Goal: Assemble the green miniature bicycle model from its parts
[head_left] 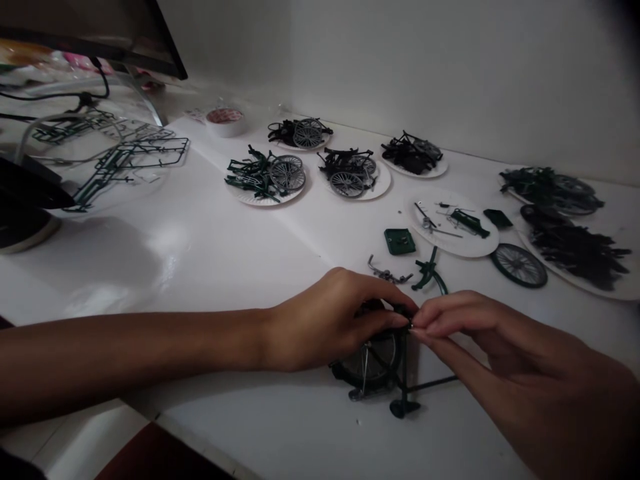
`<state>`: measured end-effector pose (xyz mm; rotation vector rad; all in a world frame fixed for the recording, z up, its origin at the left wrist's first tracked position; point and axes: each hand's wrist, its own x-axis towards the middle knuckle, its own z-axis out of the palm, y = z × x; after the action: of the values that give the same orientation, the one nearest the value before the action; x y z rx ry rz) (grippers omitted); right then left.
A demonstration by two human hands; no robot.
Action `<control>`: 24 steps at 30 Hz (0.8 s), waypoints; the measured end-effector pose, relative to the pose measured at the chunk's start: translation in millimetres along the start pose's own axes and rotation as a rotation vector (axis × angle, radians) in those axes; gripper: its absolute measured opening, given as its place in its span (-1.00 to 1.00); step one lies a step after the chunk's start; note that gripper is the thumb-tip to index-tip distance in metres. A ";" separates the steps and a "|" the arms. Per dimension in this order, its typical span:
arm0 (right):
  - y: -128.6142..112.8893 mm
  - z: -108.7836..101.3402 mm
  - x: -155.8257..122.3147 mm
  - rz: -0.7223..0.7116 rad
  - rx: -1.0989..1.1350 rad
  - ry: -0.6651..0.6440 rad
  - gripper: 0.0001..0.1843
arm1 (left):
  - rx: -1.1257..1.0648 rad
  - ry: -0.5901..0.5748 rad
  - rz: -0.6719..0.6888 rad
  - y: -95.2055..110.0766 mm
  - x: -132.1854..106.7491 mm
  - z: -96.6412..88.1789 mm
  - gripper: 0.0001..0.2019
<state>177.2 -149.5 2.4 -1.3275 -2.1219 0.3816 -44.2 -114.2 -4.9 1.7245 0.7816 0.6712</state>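
Left hand pinches the small bicycle, which lies at 5 o'clock from view centre. Right hand, at its 3 o'clock, has fingertips closed together there; any tiny part gripped cannot be made out. Judged partly built: one wheel sits in the frame. Apparently outstanding: grey bar, 12 o'clock; green piece, 1 o'clock; loose wheel, 2 o'clock.

The tabletop looks smooth and glossy, the plate matt paper, the model bicycle dull plastic.
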 end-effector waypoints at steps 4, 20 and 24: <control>-2.4 0.1 0.6 -0.080 -0.009 0.005 -0.91 | -0.002 0.003 0.007 -0.3 0.1 0.0 -0.78; 9.9 -15.3 -23.2 -0.263 -0.108 -0.180 -0.61 | -0.019 -0.022 -0.020 1.7 0.6 -1.3 -0.78; 19.6 -15.8 -33.2 -0.388 -0.155 -0.202 -0.41 | -0.033 -0.014 -0.020 0.9 0.0 -1.2 -0.79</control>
<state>211.6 -171.0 -6.8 -0.9546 -2.5564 0.1985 -45.0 -113.6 -3.6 1.6876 0.7723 0.6544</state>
